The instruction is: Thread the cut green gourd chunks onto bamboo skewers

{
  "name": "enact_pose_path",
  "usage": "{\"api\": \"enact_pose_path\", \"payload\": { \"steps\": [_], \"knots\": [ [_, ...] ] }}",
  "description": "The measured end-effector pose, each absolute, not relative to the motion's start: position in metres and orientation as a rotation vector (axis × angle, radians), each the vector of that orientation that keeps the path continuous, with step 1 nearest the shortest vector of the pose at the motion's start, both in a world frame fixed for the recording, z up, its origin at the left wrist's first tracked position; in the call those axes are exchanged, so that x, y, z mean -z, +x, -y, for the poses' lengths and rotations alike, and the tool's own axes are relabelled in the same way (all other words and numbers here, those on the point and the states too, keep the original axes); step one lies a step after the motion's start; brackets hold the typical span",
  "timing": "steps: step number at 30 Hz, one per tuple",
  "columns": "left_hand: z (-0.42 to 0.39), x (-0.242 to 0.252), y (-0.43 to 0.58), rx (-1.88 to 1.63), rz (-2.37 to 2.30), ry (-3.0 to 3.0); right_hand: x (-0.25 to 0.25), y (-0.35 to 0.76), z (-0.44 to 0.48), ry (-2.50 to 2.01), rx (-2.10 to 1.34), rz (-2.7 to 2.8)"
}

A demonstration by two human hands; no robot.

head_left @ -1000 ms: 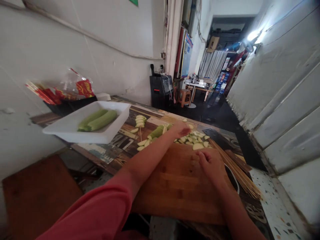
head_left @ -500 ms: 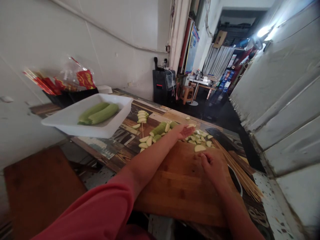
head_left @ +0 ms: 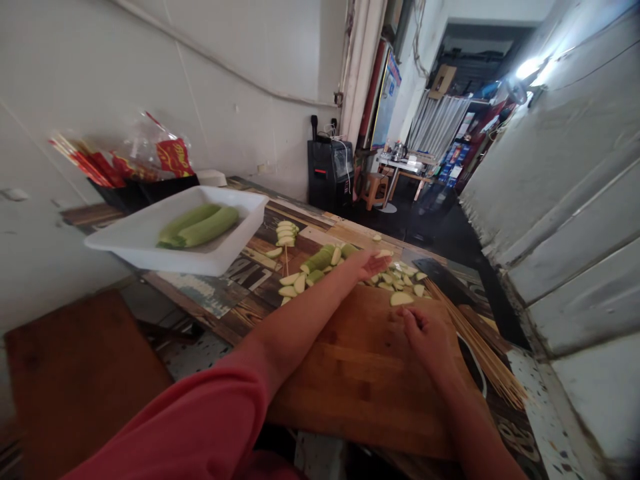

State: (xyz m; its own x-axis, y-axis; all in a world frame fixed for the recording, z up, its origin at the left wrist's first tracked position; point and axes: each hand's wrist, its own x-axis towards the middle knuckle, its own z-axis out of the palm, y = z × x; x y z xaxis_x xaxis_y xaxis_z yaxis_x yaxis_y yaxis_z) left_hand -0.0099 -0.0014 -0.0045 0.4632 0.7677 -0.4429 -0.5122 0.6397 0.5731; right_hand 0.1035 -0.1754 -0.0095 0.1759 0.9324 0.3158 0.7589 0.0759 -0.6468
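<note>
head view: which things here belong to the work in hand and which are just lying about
Likely in the work:
left hand
right hand
cut squash slices
stick of threaded slices
thin sticks
cutting board
whole squashes in the white tray

Seemingly just lying about:
black box
brown stool
red packets

No word is legible with certainty. Tabletop (head_left: 240, 315): large pale letters beside the tray (head_left: 167, 261), slanted and blurred; further pale characters toward the lower right, also unclear. Packet (head_left: 173, 157): yellow lettering on red, too blurred to read. Wall board (head_left: 387, 100) and blue boxes (head_left: 453, 163), in the background: markings too small to decipher.
</note>
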Motion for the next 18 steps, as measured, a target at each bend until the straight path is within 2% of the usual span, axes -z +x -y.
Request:
{"api": "enact_pose_path", "payload": {
  "steps": [18],
  "knots": [
    [0.0027,0.0083,-0.0051,-0.829,-0.7,0.45,0.0121,0.1067,0.1754,-1.745,-0.329,1.645]
  ]
}}
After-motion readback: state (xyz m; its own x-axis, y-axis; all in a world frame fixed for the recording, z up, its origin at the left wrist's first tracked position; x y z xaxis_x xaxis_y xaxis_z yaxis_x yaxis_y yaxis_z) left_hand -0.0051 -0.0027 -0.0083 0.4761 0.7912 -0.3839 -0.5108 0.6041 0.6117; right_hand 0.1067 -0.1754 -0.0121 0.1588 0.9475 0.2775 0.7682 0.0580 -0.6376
